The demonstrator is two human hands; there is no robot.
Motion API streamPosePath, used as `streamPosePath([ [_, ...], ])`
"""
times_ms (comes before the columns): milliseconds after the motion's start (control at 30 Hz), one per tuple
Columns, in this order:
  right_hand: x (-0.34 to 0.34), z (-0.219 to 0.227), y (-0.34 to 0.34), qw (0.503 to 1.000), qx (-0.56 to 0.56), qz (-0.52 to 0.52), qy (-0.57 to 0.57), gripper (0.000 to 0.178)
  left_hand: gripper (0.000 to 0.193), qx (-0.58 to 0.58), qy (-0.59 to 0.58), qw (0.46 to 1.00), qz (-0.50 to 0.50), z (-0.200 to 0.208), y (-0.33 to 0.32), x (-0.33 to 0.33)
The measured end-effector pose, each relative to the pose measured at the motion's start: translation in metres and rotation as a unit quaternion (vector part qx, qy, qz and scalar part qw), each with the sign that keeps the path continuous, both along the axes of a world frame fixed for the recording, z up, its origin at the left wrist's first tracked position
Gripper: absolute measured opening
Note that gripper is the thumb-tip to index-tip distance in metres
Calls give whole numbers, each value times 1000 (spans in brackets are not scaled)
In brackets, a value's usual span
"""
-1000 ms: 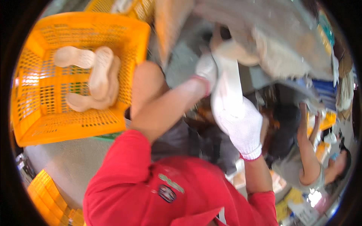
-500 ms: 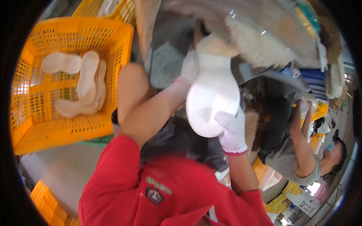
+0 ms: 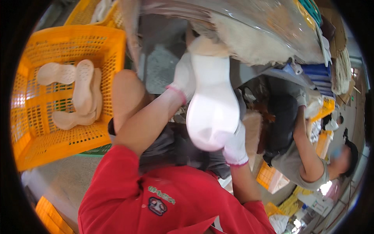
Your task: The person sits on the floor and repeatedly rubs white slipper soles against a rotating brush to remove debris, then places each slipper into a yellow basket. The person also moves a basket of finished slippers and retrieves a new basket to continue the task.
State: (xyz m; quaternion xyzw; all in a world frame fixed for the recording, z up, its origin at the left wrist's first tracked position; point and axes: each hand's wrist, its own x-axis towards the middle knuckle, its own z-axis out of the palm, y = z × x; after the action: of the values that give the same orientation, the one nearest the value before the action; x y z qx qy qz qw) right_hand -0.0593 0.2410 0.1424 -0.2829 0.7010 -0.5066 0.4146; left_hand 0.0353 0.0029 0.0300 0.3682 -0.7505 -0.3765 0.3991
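Note:
A glossy white shoe sole (image 3: 214,113), wide at its near end and narrower at the waist, is held lengthwise in front of me. My left hand (image 3: 184,76), in a white glove with a pink cuff, closes on the left edge of its far part. At the near right edge, my right hand (image 3: 235,146), gloved alike, grips it with the fingers mostly hidden behind. The sole's far end meets a rounded beige piece (image 3: 206,46) below a plastic-covered hood; whether they touch I cannot tell.
On my left, a yellow crate (image 3: 117,50) holds several pale soles (image 3: 83,87). A clear plastic sheet (image 3: 269,23) and fluffy cream material (image 3: 249,41) hang over the far side. A person in a grey shirt (image 3: 300,167) works at the right. Another yellow crate (image 3: 52,214) stands at lower left.
The sole has shifted slightly left and nearer in the picture. My right thumb, which lay across its face, has slid down to the right edge. The whole view has turned a little.

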Motion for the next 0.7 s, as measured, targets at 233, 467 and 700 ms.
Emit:
streamPosePath([
  [233,5,15,-18,998,51,40,22,70,26,-41,-35,998,30,2,-18,4],
  [467,4,25,13,997,74,7,-15,79,42,-109,-20,993,-29,15,16,6],
  [700,11,2,-27,975,-33,-67,-209,56,52,394,463,793,-39,25,25,-6],
])
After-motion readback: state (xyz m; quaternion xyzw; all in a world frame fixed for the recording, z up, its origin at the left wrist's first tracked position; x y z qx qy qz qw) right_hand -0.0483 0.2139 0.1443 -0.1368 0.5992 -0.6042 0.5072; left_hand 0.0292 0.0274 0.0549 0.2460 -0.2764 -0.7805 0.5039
